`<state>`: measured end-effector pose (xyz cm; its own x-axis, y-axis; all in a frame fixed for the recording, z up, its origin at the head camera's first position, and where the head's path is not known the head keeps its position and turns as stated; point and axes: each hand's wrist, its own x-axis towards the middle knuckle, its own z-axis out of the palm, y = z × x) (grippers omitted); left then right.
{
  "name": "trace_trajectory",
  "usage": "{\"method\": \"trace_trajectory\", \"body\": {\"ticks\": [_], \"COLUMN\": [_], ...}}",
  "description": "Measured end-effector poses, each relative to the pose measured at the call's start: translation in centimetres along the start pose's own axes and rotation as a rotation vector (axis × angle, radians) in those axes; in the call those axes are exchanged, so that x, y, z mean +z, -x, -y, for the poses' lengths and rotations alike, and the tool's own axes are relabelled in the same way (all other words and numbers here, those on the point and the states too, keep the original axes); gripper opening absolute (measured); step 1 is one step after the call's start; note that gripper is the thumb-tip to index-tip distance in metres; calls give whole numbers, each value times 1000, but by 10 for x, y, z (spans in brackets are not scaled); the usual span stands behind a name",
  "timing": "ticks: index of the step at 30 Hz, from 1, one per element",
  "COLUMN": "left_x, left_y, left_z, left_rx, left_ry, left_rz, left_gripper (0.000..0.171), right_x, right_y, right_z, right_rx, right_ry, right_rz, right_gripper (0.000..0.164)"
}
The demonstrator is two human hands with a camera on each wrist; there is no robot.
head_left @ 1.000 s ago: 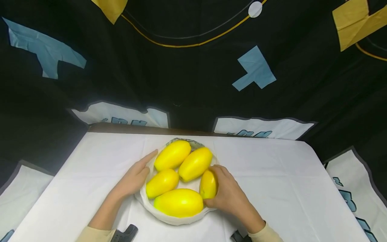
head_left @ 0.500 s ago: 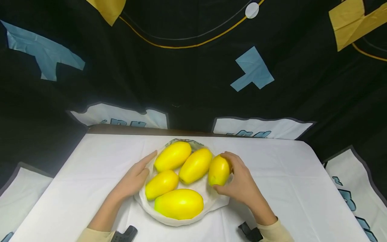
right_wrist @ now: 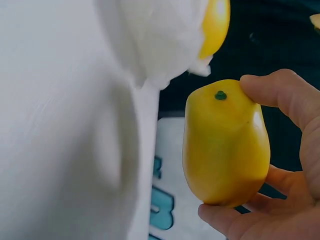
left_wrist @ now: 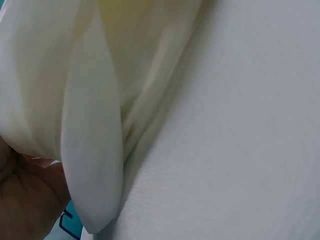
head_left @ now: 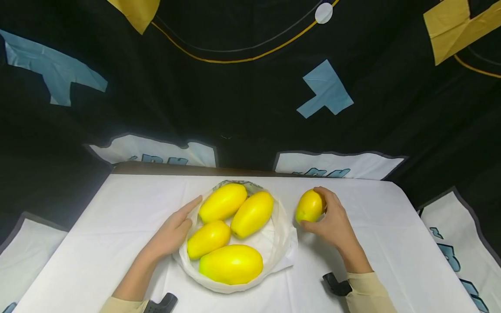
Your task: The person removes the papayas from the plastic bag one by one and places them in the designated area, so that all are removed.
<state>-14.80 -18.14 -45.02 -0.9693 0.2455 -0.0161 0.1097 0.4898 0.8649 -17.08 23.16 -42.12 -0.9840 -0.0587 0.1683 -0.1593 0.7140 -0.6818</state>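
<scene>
In the head view, a white cloth bag (head_left: 274, 256) lies with its mouth spread wide. Inside are several large yellow mangoes (head_left: 231, 264). My left hand (head_left: 172, 232) rests along the bag's left side, index finger straight against the rim. The left wrist view shows part of this hand (left_wrist: 30, 195) beside the hanging cloth, its fingers hidden. To the right of the bag, my right hand (head_left: 330, 217) holds another yellow mango (head_left: 310, 206) between thumb and fingers. That mango (right_wrist: 227, 145) shows a small green stem nub in the right wrist view.
A white-covered table (head_left: 372, 243) lies under everything, with more cloth surface to the right of the bag. Behind the table hangs a black curtain (head_left: 219, 100) with blue and yellow shapes. A black strap device (head_left: 336, 284) sits at the right wrist.
My right hand has lifted a mango from the bag's right side and carried it right, past the rim. The left hand has stayed at the bag's left side.
</scene>
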Motion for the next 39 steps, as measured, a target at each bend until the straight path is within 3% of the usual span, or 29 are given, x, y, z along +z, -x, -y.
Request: {"method": "trace_trajectory", "body": {"ticks": [12,22,27,33,39], "left_x": [1,-1,-2,-2,-1], "left_y": [2,1,2,1,1], "left_z": [2,0,0,0,2], "left_rx": [2,-6,-5,-7,-10], "left_ry": [3,-11,-8,-5,5], "left_rz": [4,15,18,19,24], "left_gripper": [58,58,58,59,59], "right_x": [8,9,8,6,20], "right_y": [-12,-16,-15,-13,-7], "right_z": [-27,-24,-6,33,67], "right_rx": [118,88,55,-58,-80], "right_ry": [65,79,109,71,-40], "right_rz": [63,92,42,-2,96], "right_gripper": [97,97,95,80,77]}}
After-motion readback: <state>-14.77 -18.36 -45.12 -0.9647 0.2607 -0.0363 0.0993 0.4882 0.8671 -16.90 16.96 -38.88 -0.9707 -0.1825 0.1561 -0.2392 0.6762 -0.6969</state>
